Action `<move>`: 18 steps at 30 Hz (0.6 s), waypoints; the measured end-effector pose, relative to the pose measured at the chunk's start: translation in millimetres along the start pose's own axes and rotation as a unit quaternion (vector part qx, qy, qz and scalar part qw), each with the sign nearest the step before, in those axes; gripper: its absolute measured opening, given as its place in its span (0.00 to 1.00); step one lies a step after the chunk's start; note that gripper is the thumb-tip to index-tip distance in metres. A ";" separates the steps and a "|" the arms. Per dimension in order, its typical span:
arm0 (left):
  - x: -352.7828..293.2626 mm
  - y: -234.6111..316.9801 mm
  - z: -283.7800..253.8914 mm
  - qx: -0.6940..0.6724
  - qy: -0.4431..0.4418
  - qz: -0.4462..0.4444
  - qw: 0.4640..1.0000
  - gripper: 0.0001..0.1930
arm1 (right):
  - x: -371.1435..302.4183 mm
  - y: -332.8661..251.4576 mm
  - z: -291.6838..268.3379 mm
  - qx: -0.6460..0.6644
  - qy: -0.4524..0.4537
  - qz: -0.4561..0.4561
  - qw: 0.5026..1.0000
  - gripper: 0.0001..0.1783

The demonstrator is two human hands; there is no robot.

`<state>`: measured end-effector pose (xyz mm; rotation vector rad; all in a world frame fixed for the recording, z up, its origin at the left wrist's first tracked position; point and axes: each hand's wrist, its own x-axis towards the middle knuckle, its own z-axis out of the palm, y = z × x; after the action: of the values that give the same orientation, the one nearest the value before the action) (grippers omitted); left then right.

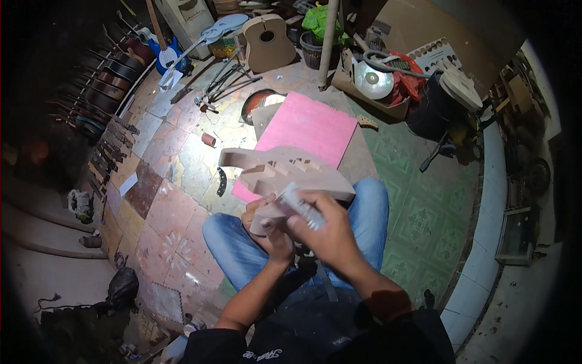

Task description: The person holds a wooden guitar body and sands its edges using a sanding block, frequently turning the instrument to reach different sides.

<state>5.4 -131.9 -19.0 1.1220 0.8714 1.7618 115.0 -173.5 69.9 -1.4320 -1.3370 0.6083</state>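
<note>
An unpainted wooden electric guitar body [290,175], with routed cavities in its face, rests across my lap and the pink board [306,127]. My left hand [271,238] is wrapped round the near end of the body, by one of its horns. Between the fingers of my right hand [330,225] is a folded pale-grey piece of sandpaper [303,207], slightly blurred, pressed against the body's edge close to the left hand. Both hands are closed. The underside of the body and part of the left fingers are hidden.
A small reddish-brown roll [208,140] and a dark curved piece [222,181] lie on the tiles at left. Farther off are an acoustic guitar body [268,45], a metal stand [227,82], a blue guitar [168,56], a cardboard box [388,109] and a black bucket [427,112].
</note>
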 end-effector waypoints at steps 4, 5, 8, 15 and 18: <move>4.5 -3.7 1.5 -0.030 0.007 -0.004 1.000 0.33 | 5.6 40.8 -0.2 0.050 0.013 0.083 0.995 0.20; 1.0 -6.4 5.4 -0.023 -0.001 -0.004 1.000 0.33 | 7.0 69.4 -8.5 0.036 0.029 0.126 0.991 0.20; -1.3 -8.6 -2.5 0.003 -0.017 0.016 1.000 0.33 | 12.7 41.3 -12.1 0.041 -0.049 0.171 0.983 0.22; -5.0 -5.2 -1.0 0.025 -0.005 0.008 1.000 0.34 | 28.6 55.8 -21.7 -0.018 -0.045 0.229 0.972 0.23; -6.9 -4.4 -2.7 0.017 -0.006 0.006 1.000 0.33 | 18.2 35.3 -16.8 0.004 -0.074 0.152 0.986 0.24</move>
<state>5.7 -136.7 -26.0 1.1610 0.8908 1.7552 148.5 -156.6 48.7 -1.6248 -1.2365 0.9336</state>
